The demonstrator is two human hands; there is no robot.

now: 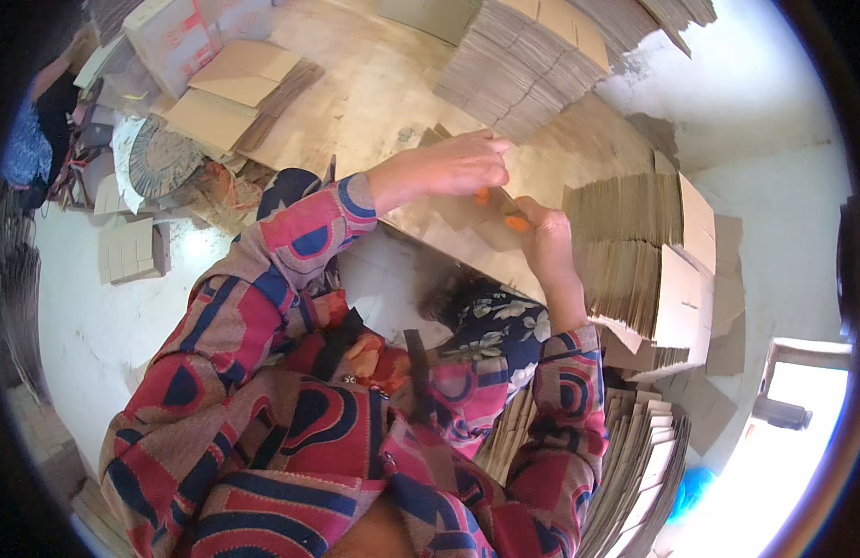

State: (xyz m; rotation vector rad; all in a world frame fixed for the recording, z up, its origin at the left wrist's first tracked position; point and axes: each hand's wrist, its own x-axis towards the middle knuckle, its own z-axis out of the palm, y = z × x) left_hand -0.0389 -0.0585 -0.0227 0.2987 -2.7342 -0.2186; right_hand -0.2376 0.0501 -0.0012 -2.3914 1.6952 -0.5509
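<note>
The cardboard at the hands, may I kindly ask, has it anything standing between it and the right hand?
Only a small orange piece shows at the fingertips of the right hand, in front of the cardboard; whether it is worn or held, I cannot tell. Nothing else visible stands between them.

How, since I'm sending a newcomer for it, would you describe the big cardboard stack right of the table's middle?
Begin at the table and follow it right to the person's right grip. Just right of that is the stack, brown edges toward the grip, pale faces turned away. Unlike the far stack, it stands close beside that grip.
</note>
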